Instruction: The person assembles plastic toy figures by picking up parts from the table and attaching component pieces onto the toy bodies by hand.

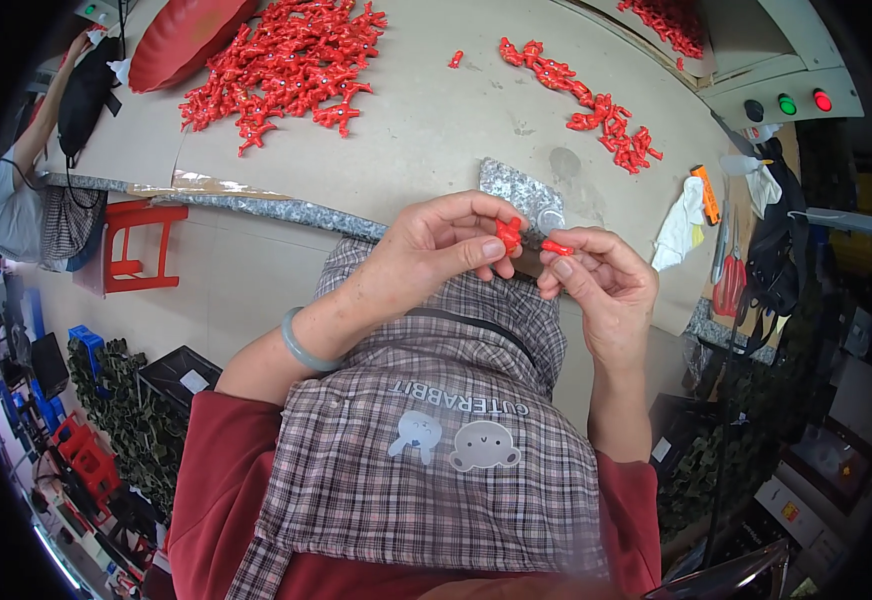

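In front of my apron, near the table's edge, my left hand (461, 238) pinches a small glossy red plastic figure part (508, 235) between thumb and fingers. Just right of it, my right hand (601, 275) grips a smaller red plastic piece (557, 248) at its fingertips. A narrow gap separates the two pieces. Farther up the table lies a big heap of red figures (291, 60) at the left. A loose row of red figures (596, 110) runs across the right side, and one small red piece (456, 59) lies alone between heap and row.
A red basin (181, 45) leans at the far left. At the right lie a white cloth (678, 228), an orange tool (706, 193) and red-handled scissors (729, 285). A machine box with coloured buttons (791, 95) stands far right. Another person (21, 200) sits at left by a red stool (141, 250).
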`<state>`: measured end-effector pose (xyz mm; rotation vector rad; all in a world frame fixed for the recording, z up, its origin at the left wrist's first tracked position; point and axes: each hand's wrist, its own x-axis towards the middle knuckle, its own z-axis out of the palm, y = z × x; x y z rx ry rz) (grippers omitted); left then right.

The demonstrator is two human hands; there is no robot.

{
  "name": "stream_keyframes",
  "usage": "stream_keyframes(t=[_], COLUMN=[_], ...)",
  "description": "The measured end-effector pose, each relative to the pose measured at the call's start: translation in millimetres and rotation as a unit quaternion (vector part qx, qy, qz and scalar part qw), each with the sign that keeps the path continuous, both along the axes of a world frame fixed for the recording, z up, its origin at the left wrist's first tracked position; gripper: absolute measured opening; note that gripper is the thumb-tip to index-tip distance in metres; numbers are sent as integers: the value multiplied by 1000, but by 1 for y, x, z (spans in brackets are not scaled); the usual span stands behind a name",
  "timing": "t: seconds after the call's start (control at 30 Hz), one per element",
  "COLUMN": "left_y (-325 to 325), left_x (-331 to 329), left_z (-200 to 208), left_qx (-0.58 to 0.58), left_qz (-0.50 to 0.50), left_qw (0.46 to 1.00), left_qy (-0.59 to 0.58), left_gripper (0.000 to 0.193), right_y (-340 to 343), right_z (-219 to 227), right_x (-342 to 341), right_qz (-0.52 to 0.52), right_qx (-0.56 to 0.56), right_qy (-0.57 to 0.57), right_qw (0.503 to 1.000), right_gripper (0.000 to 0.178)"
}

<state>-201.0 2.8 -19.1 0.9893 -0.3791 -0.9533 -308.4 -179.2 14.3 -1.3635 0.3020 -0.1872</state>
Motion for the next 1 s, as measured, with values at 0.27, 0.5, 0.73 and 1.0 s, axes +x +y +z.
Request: stream_keyframes(t=[0.27, 0.5, 0.73, 1.0], left_y=[0, 2, 1, 0], left_x=[0, -3, -7, -10], left_z=[5, 4, 1, 6], left_qx=[36, 33, 23, 93], left_qz=[-22, -34, -21, 13], left_qw=[999, 998, 998, 987], left_qy=[-28, -49, -60, -128], left_gripper=[27, 29, 29, 28], right_y=[9, 5, 5, 9], right_z=[-6, -11, -13, -18], right_x=[0, 0, -2, 1], right_qz=[-14, -5, 0, -18], right_qx=[-294, -320, -380, -496], right_qy=[-101, -104, -117, -198], right_qw=[950, 942, 917, 845], right_gripper=[11, 12, 15, 20])
